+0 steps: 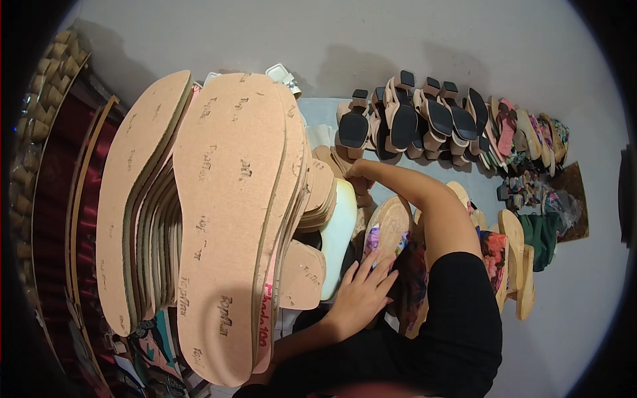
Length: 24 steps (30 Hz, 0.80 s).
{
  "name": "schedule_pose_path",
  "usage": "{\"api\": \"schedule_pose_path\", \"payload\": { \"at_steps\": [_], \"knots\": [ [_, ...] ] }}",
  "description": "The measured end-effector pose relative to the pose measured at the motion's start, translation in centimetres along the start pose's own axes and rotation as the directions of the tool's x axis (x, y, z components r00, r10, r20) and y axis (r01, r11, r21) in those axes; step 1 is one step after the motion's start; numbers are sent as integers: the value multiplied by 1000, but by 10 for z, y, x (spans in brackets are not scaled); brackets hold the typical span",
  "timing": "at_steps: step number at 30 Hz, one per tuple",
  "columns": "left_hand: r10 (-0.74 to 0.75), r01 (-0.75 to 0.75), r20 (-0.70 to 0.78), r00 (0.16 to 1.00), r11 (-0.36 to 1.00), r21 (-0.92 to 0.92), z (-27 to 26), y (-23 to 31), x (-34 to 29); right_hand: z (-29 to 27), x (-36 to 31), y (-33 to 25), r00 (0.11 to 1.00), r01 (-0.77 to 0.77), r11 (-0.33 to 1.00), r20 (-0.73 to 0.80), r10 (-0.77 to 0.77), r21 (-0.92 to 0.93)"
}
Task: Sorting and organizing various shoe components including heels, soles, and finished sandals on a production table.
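My left hand (358, 295) lies palm down with its fingers stretched out, touching a floral-strapped sandal (388, 222) with a tan sole. My right arm reaches across above it. At the far end, my right hand (361, 174) bends down among small beige sole pieces (341, 161); its fingertips are hidden, so what it holds cannot be made out. Left of the hands stands a tall stack of beige insole boards (229, 179) with dark print, with a second stack (142, 199) beside it. A pale, whitish sole-shaped piece (340, 239) lies between the stacks and my left hand.
Heeled sandals with black soles (403, 125) line the back by the grey wall. Colourful flat sandals (524, 136) continue to the right, near a brown box (572, 199) and a green bundle (541, 235). Dark red cloth (60, 172) is at far left.
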<state>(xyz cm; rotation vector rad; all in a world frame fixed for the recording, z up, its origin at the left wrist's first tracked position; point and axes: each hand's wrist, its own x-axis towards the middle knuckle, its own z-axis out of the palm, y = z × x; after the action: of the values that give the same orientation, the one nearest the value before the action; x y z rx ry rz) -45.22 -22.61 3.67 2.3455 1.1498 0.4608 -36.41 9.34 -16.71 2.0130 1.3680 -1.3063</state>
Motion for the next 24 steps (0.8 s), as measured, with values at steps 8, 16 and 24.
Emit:
{"api": "schedule_pose_path", "payload": {
  "at_steps": [8,16,24],
  "knots": [
    [21,-21,11,1000,1000,-9,-2,-4,3,-5,22,17,981,38,983,178,-71,181],
    [12,-12,5,1000,1000,-17,-1,-9,-1,2,6,16,977,170,961,86,-193,219],
    [17,-17,-8,1000,999,-31,0,-11,-1,-8,-40,5,957,147,907,177,-231,394]
  ]
}}
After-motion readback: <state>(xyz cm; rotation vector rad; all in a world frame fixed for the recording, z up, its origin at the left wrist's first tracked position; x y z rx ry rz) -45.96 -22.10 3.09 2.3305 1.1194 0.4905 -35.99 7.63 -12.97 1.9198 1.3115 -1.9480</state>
